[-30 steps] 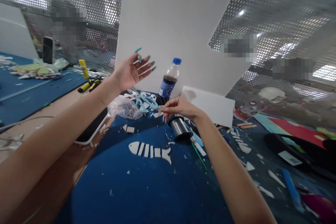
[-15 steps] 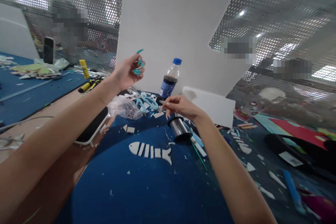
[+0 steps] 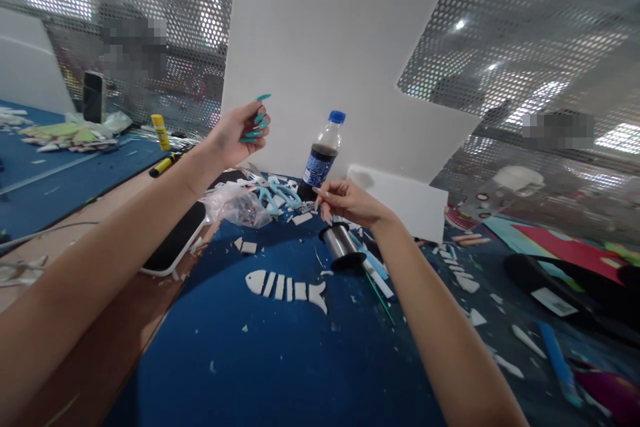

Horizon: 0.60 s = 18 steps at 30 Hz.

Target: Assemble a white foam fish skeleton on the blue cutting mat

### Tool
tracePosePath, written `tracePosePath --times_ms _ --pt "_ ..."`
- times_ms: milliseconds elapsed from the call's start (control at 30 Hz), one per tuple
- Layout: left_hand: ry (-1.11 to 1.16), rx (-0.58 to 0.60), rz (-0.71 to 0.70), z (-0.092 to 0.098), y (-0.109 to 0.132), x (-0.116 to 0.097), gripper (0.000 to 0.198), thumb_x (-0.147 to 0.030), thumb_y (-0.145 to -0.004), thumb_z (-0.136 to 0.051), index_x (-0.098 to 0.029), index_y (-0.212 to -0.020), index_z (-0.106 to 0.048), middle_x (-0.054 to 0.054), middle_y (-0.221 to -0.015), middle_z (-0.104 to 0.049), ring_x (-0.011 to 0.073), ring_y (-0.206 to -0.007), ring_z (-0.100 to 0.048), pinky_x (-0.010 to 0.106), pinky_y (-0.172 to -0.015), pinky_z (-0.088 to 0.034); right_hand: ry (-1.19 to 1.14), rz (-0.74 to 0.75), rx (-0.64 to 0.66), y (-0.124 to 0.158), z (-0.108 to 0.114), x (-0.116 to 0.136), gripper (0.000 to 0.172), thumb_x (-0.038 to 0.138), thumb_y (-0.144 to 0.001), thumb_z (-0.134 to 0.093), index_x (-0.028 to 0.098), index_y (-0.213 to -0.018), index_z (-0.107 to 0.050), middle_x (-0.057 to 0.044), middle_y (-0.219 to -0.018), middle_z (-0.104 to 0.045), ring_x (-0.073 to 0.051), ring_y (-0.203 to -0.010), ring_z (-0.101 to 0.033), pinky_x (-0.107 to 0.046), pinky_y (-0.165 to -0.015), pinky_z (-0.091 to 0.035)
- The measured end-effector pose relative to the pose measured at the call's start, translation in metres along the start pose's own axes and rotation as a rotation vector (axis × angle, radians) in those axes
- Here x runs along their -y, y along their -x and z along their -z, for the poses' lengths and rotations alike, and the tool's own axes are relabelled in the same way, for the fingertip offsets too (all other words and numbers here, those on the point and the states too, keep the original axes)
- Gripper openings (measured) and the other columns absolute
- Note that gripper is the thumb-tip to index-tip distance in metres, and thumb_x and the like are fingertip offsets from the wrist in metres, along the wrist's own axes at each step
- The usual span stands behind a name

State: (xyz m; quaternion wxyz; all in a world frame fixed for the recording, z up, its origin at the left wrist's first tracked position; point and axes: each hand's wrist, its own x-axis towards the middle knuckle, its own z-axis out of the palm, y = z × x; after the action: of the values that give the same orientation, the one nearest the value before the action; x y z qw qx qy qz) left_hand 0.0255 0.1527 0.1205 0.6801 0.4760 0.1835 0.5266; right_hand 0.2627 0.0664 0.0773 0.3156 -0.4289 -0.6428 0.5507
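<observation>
My left hand [image 3: 240, 132], with long teal nails, is raised in front of the white board. Its fingers are curled in and pressed together; whatever they pinch is too thin to see. Over the table, just above a spool of fine clear or silvery line [image 3: 343, 245], my right hand [image 3: 350, 203] has thumb and forefinger pinched together. Nothing can be made out between them. The spool lies tilted on its black flanges. Nearer me on the blue mat lies a white fish [image 3: 257, 281] cut into several separate pieces, its tail [image 3: 317, 293] to the right.
A cola bottle [image 3: 321, 157] with a blue cap stands behind my right hand. Blue-handled scissors [image 3: 285, 193], a clear plastic bag [image 3: 237, 205] and white scraps lie to its left. A phone [image 3: 175, 240] is under my left forearm. A white board [image 3: 330, 47] rises behind.
My left hand has shifted slightly left and its fingers have curled tighter. My right hand has moved a little to the right. The spool and fish pieces stay put.
</observation>
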Motion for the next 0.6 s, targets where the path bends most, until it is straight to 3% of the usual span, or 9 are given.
tracePosePath --times_ms 333,600 --pt "-0.060 -0.019 -0.060 0.0073 -0.0036 -0.0044 0.035 -0.025 -0.092 -0.048 -0.017 -0.059 -0.042 -0.006 -0.055 -0.035 0.0022 -0.041 -0.032 0.018 -0.040 -0.025 0.020 -0.017 0.059 -0.0007 0.0063 -0.0045 0.035 0.050 -0.068 -0.074 0.020 -0.067 -0.056 0.004 -0.051 -0.060 -0.012 -0.050 -0.059 -0.029 -0.054 -0.048" --pt "-0.009 -0.028 -0.071 0.0096 -0.0047 -0.0061 0.036 -0.023 -0.094 -0.041 -0.017 -0.058 -0.042 -0.004 -0.055 -0.035 0.0038 -0.042 -0.030 0.019 -0.041 -0.024 0.005 -0.001 0.093 0.0006 0.0066 -0.0036 0.032 0.047 -0.070 -0.073 0.019 -0.068 -0.058 0.005 -0.050 -0.061 -0.010 -0.048 -0.058 -0.025 -0.051 -0.046"
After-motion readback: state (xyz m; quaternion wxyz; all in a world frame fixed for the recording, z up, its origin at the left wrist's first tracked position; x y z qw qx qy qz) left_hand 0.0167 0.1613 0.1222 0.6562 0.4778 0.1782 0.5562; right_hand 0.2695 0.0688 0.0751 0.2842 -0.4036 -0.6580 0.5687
